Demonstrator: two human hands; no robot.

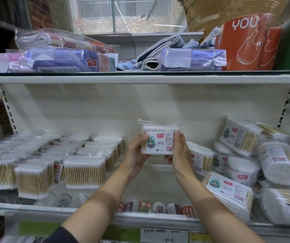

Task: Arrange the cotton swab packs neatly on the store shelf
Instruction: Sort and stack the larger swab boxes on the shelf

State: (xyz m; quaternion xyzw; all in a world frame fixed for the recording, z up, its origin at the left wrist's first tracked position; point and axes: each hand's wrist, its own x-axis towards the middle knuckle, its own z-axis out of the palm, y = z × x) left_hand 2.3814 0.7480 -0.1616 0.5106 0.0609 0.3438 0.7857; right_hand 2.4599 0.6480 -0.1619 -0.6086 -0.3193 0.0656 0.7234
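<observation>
Readable stuff: the cotton swab pack (158, 143) held up in front of the shelf's back wall has a red brand tag, "棉签" in the middle and "180" near the bottom. Another pack (228, 189), lower right of that one, shows "180" too. Way above and right, the orange package (246, 42) says "YOU". The handwritten shelf tag (164, 235) below is too blurry to read.

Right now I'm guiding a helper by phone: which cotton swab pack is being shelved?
Find the white shelf under the bedding. In the gap between the tidy left rows and the jumbled right pile, the left hand and right hand hold one pack upright, label facing out, off the shelf.
</observation>
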